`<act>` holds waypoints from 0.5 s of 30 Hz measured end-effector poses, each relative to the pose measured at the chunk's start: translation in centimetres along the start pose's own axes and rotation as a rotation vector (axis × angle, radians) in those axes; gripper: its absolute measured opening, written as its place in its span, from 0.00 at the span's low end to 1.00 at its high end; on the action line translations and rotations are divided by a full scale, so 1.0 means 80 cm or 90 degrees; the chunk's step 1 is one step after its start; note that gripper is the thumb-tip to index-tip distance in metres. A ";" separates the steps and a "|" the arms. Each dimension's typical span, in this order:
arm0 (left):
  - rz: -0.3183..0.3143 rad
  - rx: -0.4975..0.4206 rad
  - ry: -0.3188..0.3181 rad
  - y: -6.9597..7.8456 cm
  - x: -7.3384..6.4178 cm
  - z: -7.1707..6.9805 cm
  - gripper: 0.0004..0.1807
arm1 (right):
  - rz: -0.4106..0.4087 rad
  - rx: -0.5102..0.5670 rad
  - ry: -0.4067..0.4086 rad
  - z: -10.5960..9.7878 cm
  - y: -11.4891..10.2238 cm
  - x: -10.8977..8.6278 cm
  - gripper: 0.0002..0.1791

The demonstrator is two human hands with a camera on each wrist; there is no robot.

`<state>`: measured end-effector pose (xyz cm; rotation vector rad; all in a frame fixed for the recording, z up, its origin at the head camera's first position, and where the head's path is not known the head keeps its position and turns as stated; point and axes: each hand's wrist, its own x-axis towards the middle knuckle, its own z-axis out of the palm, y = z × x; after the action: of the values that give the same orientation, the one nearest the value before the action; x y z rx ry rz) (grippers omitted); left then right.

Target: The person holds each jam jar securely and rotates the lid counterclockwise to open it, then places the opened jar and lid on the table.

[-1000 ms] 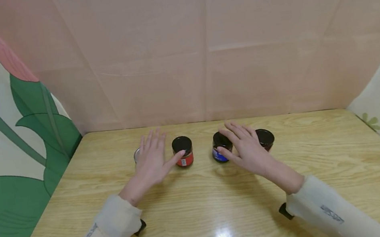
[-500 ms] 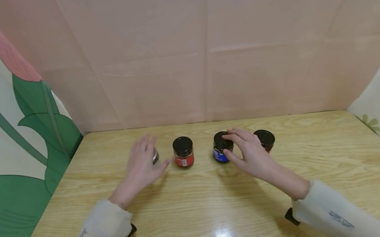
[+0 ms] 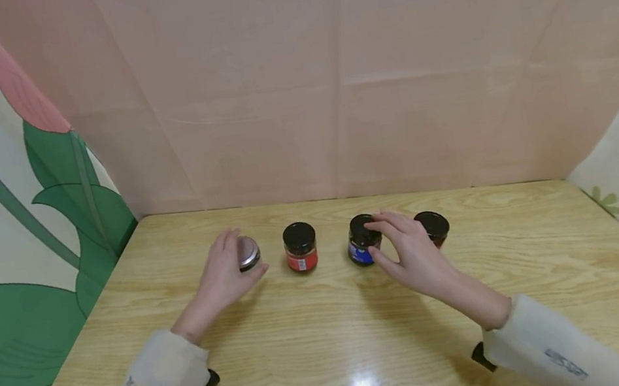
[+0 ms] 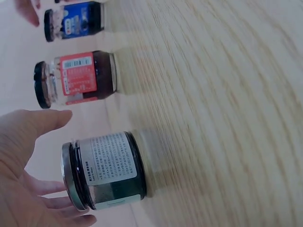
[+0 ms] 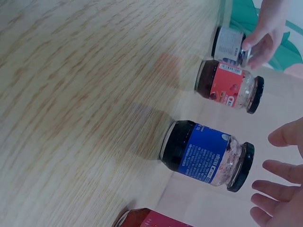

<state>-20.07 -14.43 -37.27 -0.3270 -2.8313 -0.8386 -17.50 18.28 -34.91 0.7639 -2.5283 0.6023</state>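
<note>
In the head view, four-in-a-row is avoided by naming each: a silver-lidded jar (image 3: 248, 253) with a white label stands at the left, upright on the table. My left hand (image 3: 222, 268) is beside its lid; in the left wrist view the thumb stands apart from the jar (image 4: 106, 170) and the fingers lie behind the lid. A blue-labelled jar (image 3: 362, 251) with a black lid stands right of centre. My right hand (image 3: 412, 248) hovers beside that lid, its fingers spread and apart from the blue-labelled jar (image 5: 203, 153) in the right wrist view.
Between the hands stands a red-labelled jar (image 3: 300, 247) with a black lid. Another black-lidded jar (image 3: 433, 226) is partly hidden behind my right hand. The wooden table (image 3: 308, 351) meets a pink cloth backdrop (image 3: 248, 96) at its far edge.
My left hand has drawn back leftward and down from above the silver-lidded jar, uncovering its lid. The right hand has shifted slightly right, its fingers bending a little. The jars stay put.
</note>
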 end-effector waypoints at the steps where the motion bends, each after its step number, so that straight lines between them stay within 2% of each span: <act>1: -0.011 -0.015 -0.005 0.000 0.000 0.000 0.50 | -0.002 0.000 0.003 0.000 0.000 0.000 0.21; 8: -0.081 -0.088 -0.015 -0.003 0.001 -0.001 0.50 | -0.023 0.005 0.018 0.002 0.000 -0.001 0.21; 15: -0.134 -0.145 -0.012 -0.012 0.005 0.002 0.52 | -0.017 0.004 0.017 0.003 -0.001 -0.001 0.20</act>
<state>-20.74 -15.03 -37.80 -0.0645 -2.8263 -1.2104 -17.44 18.17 -35.15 0.7844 -2.4893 0.6083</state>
